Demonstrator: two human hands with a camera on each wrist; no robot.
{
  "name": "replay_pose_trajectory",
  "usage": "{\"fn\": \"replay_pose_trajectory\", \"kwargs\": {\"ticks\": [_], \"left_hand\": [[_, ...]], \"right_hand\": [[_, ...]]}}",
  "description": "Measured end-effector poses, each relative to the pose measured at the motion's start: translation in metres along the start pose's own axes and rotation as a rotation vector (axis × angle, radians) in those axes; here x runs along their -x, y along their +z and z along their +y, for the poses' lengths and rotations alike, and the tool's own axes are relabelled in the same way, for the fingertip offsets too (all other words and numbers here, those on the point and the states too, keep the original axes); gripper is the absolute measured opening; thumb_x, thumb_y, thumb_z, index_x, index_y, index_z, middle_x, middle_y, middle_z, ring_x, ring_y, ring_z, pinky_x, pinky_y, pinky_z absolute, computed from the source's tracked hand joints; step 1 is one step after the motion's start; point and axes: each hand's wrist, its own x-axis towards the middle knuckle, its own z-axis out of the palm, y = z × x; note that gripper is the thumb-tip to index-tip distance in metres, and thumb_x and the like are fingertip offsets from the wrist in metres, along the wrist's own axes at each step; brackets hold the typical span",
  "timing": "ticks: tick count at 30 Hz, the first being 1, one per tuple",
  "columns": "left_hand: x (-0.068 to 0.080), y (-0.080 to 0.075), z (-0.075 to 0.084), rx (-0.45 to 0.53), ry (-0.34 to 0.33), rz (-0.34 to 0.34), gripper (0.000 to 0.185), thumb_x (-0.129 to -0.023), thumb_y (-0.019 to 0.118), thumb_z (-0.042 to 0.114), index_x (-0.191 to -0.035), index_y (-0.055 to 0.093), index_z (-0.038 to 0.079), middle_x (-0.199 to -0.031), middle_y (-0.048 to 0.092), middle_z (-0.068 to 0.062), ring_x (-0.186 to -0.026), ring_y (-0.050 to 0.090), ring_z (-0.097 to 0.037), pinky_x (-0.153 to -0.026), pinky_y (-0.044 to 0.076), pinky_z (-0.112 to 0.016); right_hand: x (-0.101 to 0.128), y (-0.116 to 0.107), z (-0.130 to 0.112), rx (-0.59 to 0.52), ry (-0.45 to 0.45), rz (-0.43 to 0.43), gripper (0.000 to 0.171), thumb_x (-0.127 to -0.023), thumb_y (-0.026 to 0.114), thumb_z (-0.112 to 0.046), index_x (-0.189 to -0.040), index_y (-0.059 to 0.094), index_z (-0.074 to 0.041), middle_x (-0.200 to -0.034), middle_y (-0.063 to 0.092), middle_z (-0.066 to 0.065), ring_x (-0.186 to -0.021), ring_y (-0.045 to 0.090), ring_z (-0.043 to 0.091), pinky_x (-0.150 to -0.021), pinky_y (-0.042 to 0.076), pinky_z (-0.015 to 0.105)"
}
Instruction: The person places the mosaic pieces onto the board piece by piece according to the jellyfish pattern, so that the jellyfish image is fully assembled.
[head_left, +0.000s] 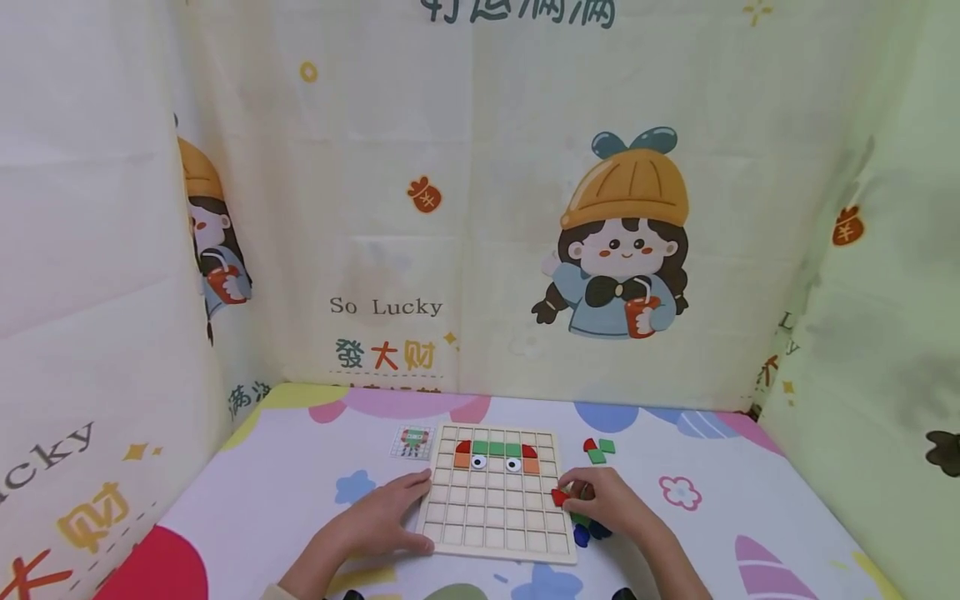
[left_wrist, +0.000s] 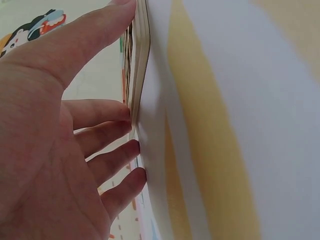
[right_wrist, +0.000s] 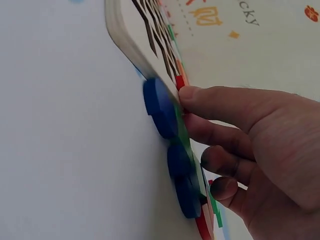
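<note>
Cartoon-printed cloth walls (head_left: 480,208) enclose a table covered with a pastel patterned sheet (head_left: 285,492), on which you work. Your right hand (head_left: 611,504) rests at the right edge of the wooden grid board (head_left: 495,533), its thumb and forefinger pinching a small red piece (head_left: 558,497) held at the board's rim, level with the rows below the finished part; the remaining fingers curl loosely over the loose pieces beside the board, so the hand is narrow and closed on that piece. From the right wrist view the fingertip (right_wrist: 192,95) meets the red piece at the board's edge, with several blue pieces (right_wrist: 160,107) lying flat on the sheet just below it, touching or nearly touching the board's side. Your left hand (head_left: 382,517) lies spread and flat against the board's left edge, fingers straight; the left wrist view shows the fingertips (left_wrist: 127,112) butted against the board's side, a posture that seems meant to brace the board against sliding while the other hand works. On the board, the upper rows already carry a row of green squares (head_left: 495,448) flanked by red corner pieces, with orange squares and two eye pieces (head_left: 477,461) beneath. Farther out, a small pattern card (head_left: 412,442) lies just beyond the board's upper left corner, placed where you can read it, and a few spare red and green pieces (head_left: 598,450) lie apart to the upper right.
</note>
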Motion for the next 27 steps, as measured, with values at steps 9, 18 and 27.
{"fn": "replay_pose_trajectory", "kwargs": {"ticks": [9,18,27], "left_hand": [[0.0027,-0.0007,0.0011,0.006,-0.001,0.008,0.091,-0.067,0.067,0.063,-0.14,0.038,0.016,-0.148,0.033,0.001,-0.134,0.033,-0.027,-0.106,0.033,-0.049],[0.0016,-0.0031,0.0019,0.02,-0.016,-0.009,0.092,-0.067,0.067,0.063,-0.14,0.038,0.017,-0.148,0.033,0.0,-0.135,0.032,-0.027,-0.107,0.032,-0.05],[0.0003,-0.0003,0.0008,0.002,-0.018,-0.007,0.092,-0.066,0.067,0.064,-0.14,0.038,0.017,-0.148,0.032,0.001,-0.134,0.033,-0.026,-0.106,0.034,-0.049]], "right_hand": [[-0.0016,0.0025,-0.0039,0.004,-0.036,-0.007,0.027,-0.077,0.072,-0.03,-0.102,0.067,-0.02,-0.074,0.057,-0.009,-0.063,0.049,0.007,-0.054,0.044,0.017],[-0.0062,0.003,-0.0085,-0.014,-0.148,0.017,0.023,-0.082,0.062,-0.005,-0.098,0.068,-0.019,-0.096,0.062,-0.005,-0.071,0.05,0.006,-0.059,0.046,0.017],[-0.0093,0.009,-0.0054,0.024,-0.109,0.0,0.02,-0.08,0.069,-0.017,-0.097,0.07,-0.025,-0.086,0.057,-0.007,-0.066,0.048,0.007,-0.054,0.043,0.017]]}}
